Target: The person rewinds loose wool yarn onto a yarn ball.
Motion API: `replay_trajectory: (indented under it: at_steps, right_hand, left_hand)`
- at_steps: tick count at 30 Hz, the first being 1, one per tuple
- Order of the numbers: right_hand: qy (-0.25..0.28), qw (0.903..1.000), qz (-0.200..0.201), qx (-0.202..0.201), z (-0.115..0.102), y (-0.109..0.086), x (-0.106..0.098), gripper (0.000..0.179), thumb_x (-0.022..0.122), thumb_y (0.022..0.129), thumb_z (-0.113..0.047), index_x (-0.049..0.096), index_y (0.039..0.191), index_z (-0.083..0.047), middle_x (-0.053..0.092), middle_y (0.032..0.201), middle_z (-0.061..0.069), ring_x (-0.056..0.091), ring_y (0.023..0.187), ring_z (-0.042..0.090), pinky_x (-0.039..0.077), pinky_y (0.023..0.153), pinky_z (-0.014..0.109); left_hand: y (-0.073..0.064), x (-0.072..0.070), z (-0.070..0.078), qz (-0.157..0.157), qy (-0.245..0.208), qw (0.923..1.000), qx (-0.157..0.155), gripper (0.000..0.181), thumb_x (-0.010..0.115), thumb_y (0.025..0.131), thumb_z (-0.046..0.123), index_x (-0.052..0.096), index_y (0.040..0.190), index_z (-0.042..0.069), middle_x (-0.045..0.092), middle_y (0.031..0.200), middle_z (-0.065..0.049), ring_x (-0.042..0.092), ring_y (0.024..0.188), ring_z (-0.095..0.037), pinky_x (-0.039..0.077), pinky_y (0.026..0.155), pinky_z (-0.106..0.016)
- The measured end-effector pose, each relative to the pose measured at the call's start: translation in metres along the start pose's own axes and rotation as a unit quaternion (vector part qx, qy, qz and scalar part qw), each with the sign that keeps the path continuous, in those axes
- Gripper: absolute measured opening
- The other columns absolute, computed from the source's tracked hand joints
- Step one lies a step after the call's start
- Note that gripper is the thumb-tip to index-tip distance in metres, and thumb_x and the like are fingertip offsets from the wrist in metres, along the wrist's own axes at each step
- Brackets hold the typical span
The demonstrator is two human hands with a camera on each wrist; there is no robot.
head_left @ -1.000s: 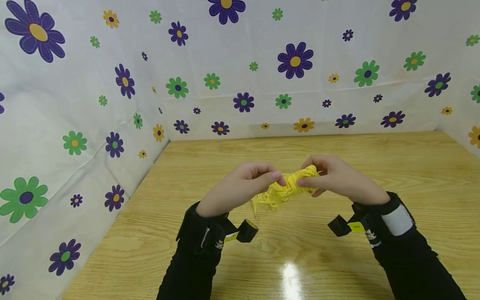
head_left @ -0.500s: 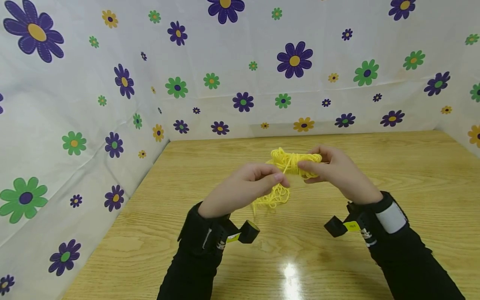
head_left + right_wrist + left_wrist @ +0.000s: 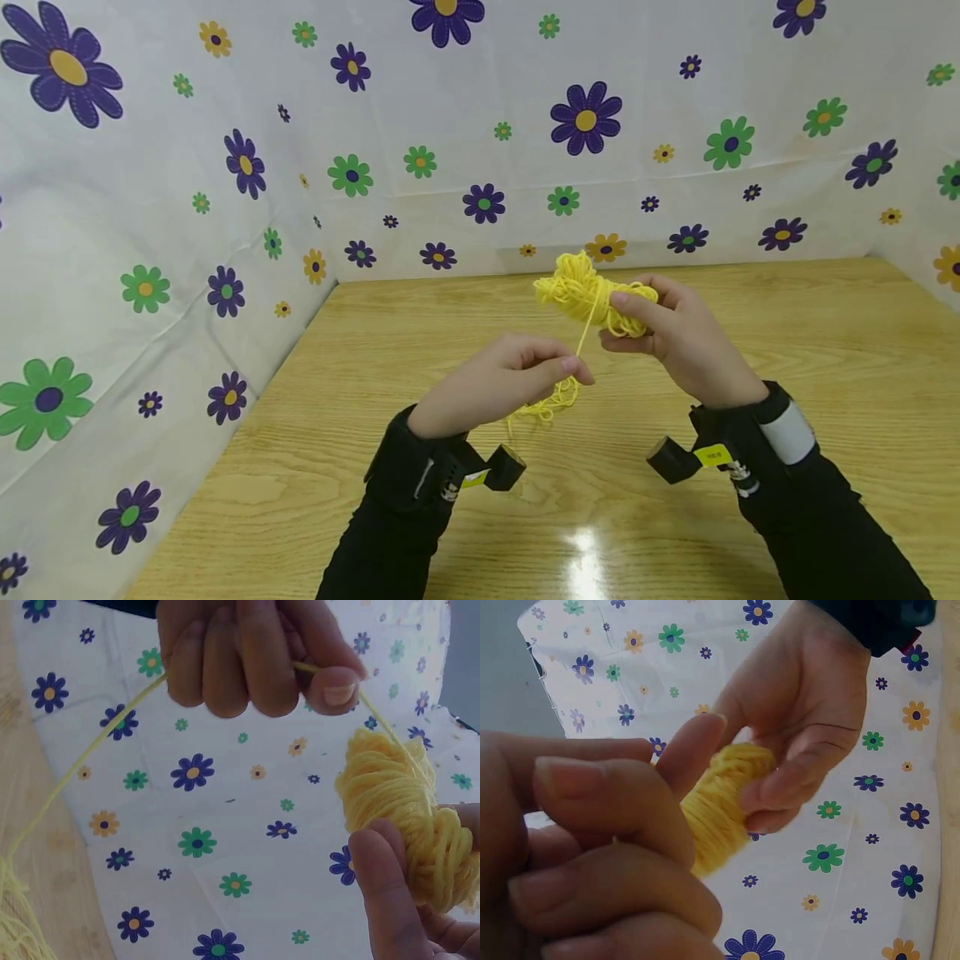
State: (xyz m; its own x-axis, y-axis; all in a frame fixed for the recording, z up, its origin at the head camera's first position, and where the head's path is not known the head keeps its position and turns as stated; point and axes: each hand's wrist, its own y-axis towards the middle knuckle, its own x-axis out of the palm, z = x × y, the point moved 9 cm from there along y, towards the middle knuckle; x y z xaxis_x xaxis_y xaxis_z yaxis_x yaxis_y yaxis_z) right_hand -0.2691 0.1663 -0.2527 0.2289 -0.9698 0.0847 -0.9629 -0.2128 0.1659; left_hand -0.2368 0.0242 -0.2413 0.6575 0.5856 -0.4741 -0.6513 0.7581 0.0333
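A bundle of yellow yarn (image 3: 588, 292), bound round its middle, is held up above the table by my right hand (image 3: 678, 333), thumb in front and fingers behind. A single strand (image 3: 382, 720) runs taut from the bundle to my left hand (image 3: 517, 375). In the right wrist view the left fingers (image 3: 255, 667) curl over that strand, and it comes out on the other side down to a loose heap of yarn (image 3: 19, 922). The same heap (image 3: 551, 408) lies on the table partly behind the left hand. The left wrist view shows the bundle (image 3: 720, 810) partly hidden by the left fingers.
A wooden table (image 3: 375, 350) spreads under both hands. White cloth (image 3: 420, 92) printed with flowers stands behind it and along the left and right sides. Each wrist wears a black strap with a small camera (image 3: 506, 467).
The right hand has risen with the bundle, away from the left hand, and the bundle has tilted. The strand between the hands shows longer. The left hand has shifted slightly right and down.
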Motion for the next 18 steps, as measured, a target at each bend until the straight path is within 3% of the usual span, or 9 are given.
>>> replay_trajectory:
  at_steps: [7, 9, 13, 18]
  right_hand:
    - [0.121, 0.9891, -0.079, -0.027, 0.001, -0.001, 0.001, 0.018, 0.048, 0.106, -0.017, 0.061, 0.115, -0.008, 0.063, 0.105, 0.006, 0.068, 0.08, 0.012, 0.059, 0.079, 0.027]
    - [0.138, 0.9836, -0.111, -0.032, 0.0, -0.001, 0.003, 0.021, 0.045, 0.107, -0.018, 0.061, 0.116, -0.008, 0.064, 0.104, 0.005, 0.067, 0.08, 0.012, 0.058, 0.078, 0.026]
    - [0.149, 0.9753, -0.162, -0.02, 0.001, -0.003, 0.007, 0.025, 0.041, 0.108, -0.02, 0.06, 0.118, -0.008, 0.062, 0.103, 0.003, 0.064, 0.082, 0.012, 0.057, 0.077, 0.024]
    - [0.133, 0.9699, -0.204, 0.001, 0.002, -0.007, 0.01, 0.026, 0.039, 0.107, -0.023, 0.061, 0.113, -0.011, 0.062, 0.1, 0.001, 0.059, 0.08, 0.012, 0.054, 0.07, 0.023]
  left_hand:
    - [0.002, 0.0, -0.003, -0.003, 0.005, 0.9999, -0.009, 0.032, 0.043, 0.107, 0.015, 0.066, 0.116, -0.004, 0.039, 0.069, 0.001, 0.032, 0.058, -0.014, 0.031, 0.06, -0.024]
    - [0.002, 0.0, -0.004, -0.002, 0.005, 0.9999, -0.013, 0.032, 0.042, 0.107, 0.015, 0.066, 0.117, -0.004, 0.047, 0.075, 0.001, 0.037, 0.063, -0.013, 0.034, 0.062, -0.023]
    - [0.003, 0.0, -0.006, -0.001, 0.0, 0.9998, -0.021, 0.031, 0.041, 0.107, 0.015, 0.066, 0.115, -0.002, 0.054, 0.084, 0.0, 0.039, 0.067, -0.013, 0.036, 0.064, -0.023]
    - [0.003, -0.001, -0.008, 0.003, -0.01, 0.9994, -0.032, 0.029, 0.041, 0.108, 0.016, 0.063, 0.11, -0.002, 0.051, 0.084, -0.002, 0.038, 0.069, -0.014, 0.035, 0.065, -0.025]
